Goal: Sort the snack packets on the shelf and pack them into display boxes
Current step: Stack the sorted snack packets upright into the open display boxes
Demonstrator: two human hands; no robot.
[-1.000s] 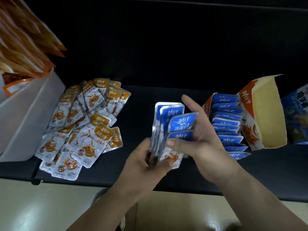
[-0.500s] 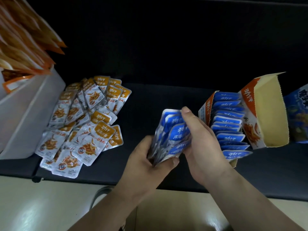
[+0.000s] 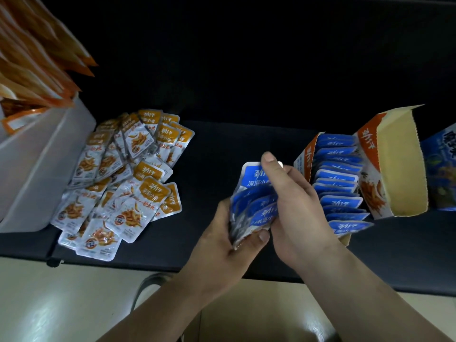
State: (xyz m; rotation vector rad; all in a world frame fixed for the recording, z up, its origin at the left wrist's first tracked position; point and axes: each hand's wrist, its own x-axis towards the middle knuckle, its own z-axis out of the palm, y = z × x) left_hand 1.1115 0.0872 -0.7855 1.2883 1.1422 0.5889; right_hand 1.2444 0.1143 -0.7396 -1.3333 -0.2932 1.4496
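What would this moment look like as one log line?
left hand: grips blue stack from below | right hand: pinches its top | box: open, part filled with blue packets | orange packets: loose pile, left

Dark shelf (image 3: 217, 144) — on it a white bin (image 3: 37, 169), loose orange packets (image 3: 123, 183), an open display box (image 3: 399, 169).

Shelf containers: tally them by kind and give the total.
Open display box, part-filled with blue packets: 1
White plastic bin: 1
Blue carton, cut off at the right edge: 1
Total: 3
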